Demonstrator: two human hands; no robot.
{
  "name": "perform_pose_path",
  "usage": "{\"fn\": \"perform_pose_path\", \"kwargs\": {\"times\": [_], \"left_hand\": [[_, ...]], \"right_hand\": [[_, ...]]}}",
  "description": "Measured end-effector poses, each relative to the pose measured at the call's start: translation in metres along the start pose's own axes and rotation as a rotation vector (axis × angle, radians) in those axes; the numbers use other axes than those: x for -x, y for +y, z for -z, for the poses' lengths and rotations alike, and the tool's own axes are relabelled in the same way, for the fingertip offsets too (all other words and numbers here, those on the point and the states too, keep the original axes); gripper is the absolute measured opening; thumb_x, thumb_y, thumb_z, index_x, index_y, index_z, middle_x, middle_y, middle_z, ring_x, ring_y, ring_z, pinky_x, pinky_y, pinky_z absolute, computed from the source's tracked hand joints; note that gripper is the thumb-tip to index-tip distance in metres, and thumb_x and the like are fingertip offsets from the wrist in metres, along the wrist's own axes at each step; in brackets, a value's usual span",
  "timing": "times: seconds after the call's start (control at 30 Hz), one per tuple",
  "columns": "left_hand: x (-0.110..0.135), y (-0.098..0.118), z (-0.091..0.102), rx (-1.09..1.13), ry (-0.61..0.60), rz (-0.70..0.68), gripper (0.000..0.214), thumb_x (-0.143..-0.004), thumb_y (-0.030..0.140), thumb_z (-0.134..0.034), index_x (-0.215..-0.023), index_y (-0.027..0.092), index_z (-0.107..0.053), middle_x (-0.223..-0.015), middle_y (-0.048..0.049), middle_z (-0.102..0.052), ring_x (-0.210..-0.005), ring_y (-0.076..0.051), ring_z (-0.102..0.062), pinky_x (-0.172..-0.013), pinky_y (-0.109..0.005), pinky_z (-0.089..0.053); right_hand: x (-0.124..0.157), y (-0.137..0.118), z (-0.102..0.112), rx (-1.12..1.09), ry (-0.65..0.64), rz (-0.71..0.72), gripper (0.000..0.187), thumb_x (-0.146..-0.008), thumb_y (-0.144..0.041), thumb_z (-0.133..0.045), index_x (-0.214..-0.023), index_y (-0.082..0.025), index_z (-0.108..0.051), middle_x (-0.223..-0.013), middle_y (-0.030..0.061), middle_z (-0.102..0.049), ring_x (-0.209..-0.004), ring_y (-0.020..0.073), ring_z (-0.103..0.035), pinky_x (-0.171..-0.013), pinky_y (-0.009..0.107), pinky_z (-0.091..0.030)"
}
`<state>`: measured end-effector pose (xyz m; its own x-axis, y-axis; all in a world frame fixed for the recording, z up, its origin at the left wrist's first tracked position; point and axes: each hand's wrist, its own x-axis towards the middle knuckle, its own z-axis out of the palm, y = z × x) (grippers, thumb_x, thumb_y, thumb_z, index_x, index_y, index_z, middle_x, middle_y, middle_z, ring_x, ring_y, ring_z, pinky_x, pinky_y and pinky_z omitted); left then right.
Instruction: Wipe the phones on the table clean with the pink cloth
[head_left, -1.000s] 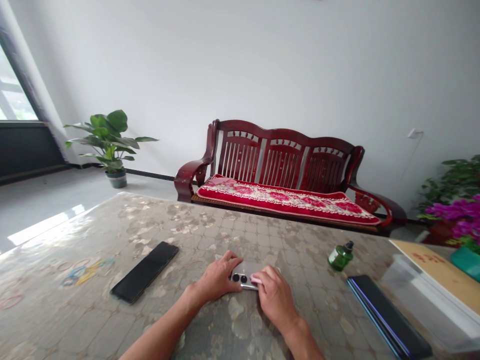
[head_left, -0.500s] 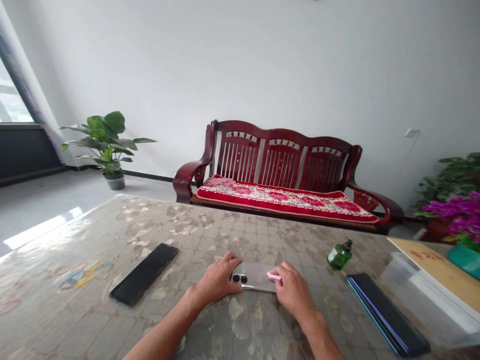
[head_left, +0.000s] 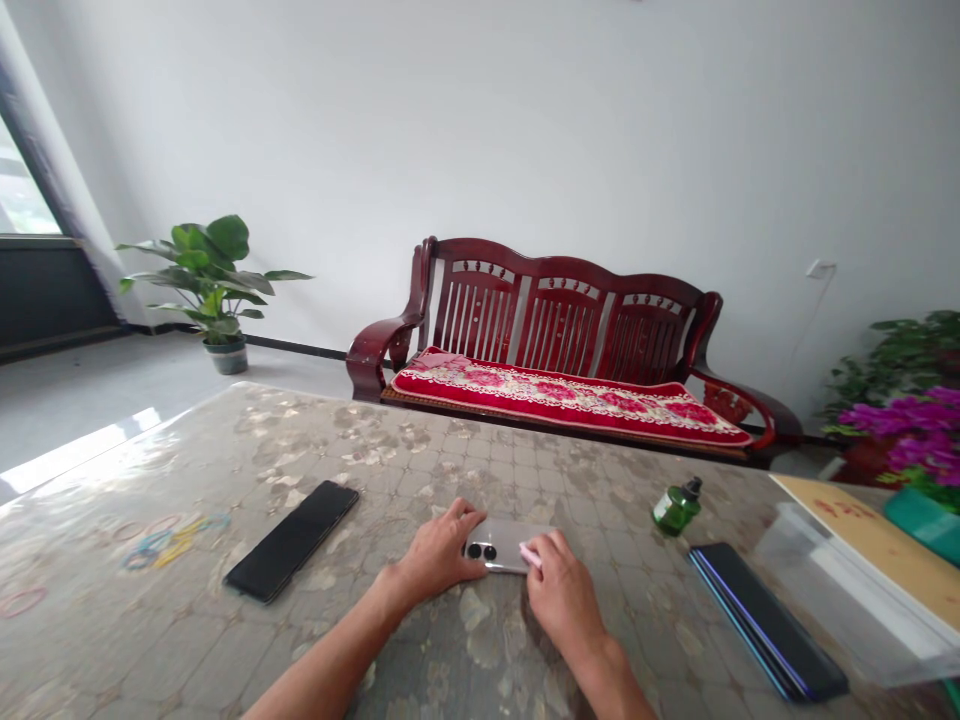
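A silver phone point(head_left: 510, 535) lies on the patterned table with its back and two dark round camera lenses facing up. My left hand point(head_left: 444, 548) grips its left end, thumb on the near edge and fingers on the far edge. Over the phone's right part, my right hand point(head_left: 559, 585) is closed on a small pale pink thing point(head_left: 530, 555), whose tip rests on or just above the phone's back. Most of that thing is hidden in my fingers, so its kind is unclear.
A black phone point(head_left: 292, 540) lies to the left, near several coloured rubber bands point(head_left: 169, 542). On the right stand a green pump bottle point(head_left: 676, 508), stacked phones point(head_left: 769, 620) and a clear plastic box point(head_left: 825, 590) with a tan board point(head_left: 877, 535). Beyond the table is a wooden bench point(head_left: 562, 320).
My right hand has slid left along the phone's back with the pale pink thing. My left hand keeps its hold on the phone's left end. The view has shifted slightly.
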<state>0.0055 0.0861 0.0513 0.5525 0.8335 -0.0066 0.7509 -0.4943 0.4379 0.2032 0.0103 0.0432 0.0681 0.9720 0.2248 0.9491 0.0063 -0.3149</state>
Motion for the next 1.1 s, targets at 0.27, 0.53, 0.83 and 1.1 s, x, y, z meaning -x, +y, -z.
{"fn": "perform_pose_path", "kwargs": {"times": [0.27, 0.53, 0.83, 1.1], "left_hand": [[0.002, 0.001, 0.0, -0.019, 0.003, -0.003, 0.056, -0.073, 0.037, -0.068, -0.126, 0.029, -0.052, -0.125, -0.0027, -0.052, -0.103, -0.023, -0.062, -0.087, -0.027, -0.047], [0.0, -0.003, -0.005, -0.009, 0.028, -0.018, 0.057, -0.071, 0.038, -0.069, -0.125, 0.028, -0.052, -0.123, -0.0029, -0.053, -0.1, -0.022, -0.063, -0.084, -0.026, -0.048], [0.002, 0.0, -0.001, 0.007, 0.019, -0.008, 0.057, -0.071, 0.038, -0.069, -0.125, 0.029, -0.054, -0.124, -0.0027, -0.054, -0.102, -0.023, -0.062, -0.086, -0.027, -0.047], [0.001, -0.001, -0.003, 0.007, 0.025, -0.007, 0.058, -0.071, 0.038, -0.069, -0.126, 0.029, -0.053, -0.123, -0.0027, -0.054, -0.102, -0.023, -0.062, -0.085, -0.026, -0.047]], "right_hand": [[-0.002, 0.002, -0.001, -0.02, 0.026, 0.0, 0.028, -0.081, -0.001, -0.047, -0.087, -0.023, -0.063, -0.094, 0.0016, -0.061, -0.083, 0.0147, -0.062, -0.07, 0.023, -0.039], [-0.002, -0.005, -0.005, -0.039, 0.059, 0.007, 0.028, -0.084, -0.004, -0.047, -0.093, -0.023, -0.066, -0.096, 0.0034, -0.062, -0.085, 0.0152, -0.063, -0.071, 0.023, -0.041], [-0.006, 0.004, -0.005, -0.064, 0.067, 0.024, 0.031, -0.084, -0.004, -0.045, -0.093, -0.024, -0.068, -0.094, 0.0031, -0.062, -0.086, 0.0155, -0.063, -0.073, 0.022, -0.042], [-0.003, -0.003, -0.007, -0.067, 0.066, 0.008, 0.03, -0.084, -0.005, -0.046, -0.095, -0.023, -0.068, -0.095, 0.0038, -0.063, -0.085, 0.0154, -0.063, -0.073, 0.022, -0.042]]}}
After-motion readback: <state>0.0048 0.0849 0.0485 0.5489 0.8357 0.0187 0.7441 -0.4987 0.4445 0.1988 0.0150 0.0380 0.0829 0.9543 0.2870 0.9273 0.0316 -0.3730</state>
